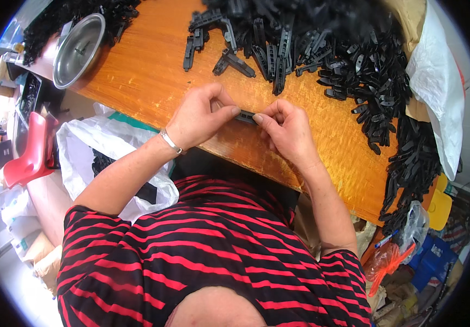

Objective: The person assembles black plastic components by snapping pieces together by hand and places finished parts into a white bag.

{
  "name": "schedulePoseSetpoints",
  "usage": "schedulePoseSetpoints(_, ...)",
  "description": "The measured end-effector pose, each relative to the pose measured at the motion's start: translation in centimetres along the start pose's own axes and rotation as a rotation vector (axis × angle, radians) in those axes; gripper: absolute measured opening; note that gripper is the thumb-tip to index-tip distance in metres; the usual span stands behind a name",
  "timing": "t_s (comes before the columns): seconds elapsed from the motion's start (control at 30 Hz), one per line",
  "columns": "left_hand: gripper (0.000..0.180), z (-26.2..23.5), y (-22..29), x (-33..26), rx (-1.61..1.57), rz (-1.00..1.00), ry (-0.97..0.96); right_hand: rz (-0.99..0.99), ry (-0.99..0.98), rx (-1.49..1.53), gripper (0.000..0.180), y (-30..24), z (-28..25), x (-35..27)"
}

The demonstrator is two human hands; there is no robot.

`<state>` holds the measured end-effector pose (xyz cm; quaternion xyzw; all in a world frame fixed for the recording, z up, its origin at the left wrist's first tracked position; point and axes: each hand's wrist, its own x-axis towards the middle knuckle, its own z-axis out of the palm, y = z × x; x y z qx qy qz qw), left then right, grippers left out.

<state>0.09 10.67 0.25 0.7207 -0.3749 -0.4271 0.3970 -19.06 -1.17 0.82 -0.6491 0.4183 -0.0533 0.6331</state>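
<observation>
Between my two hands, just above the near edge of the wooden table point(153, 82), is a small black slotted plastic part point(247, 116). My left hand point(202, 114) pinches its left end between thumb and fingers. At the other end, the thumb and fingers of my right hand point(288, 131) close on it too. Some of my fingers are hidden behind the part and the thumbs. Beyond my hands lie loose black plastic parts of a similar long shape point(234, 64), at the edge of a big dark heap point(327, 27).
Small black pieces point(404, 169) spread down the table's right side, beside a white sack point(436, 82). A round metal bowl point(79, 52) stands at the far left. Left of my lap hangs a white plastic bag point(82, 141) with black parts inside; beyond it is a red chair point(30, 150).
</observation>
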Motion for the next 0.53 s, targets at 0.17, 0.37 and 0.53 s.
schedulePoseSetpoints(0.17,0.02,0.7,0.0,0.5,0.219,0.199,0.051,-0.203,0.114,-0.28,0.022,1.8,-0.1,1.3)
schedulePoseSetpoints(0.37,0.017,-0.2,-0.9,-0.2,0.293,0.345,0.068,-0.271,0.098,-0.328,0.023,1.9,0.1,0.3)
schedulePoseSetpoints(0.53,0.02,-11.0,2.4,-7.9,0.048,0.144,-0.038,-0.076,0.021,-0.159,0.018,1.9,-2.7,-1.8)
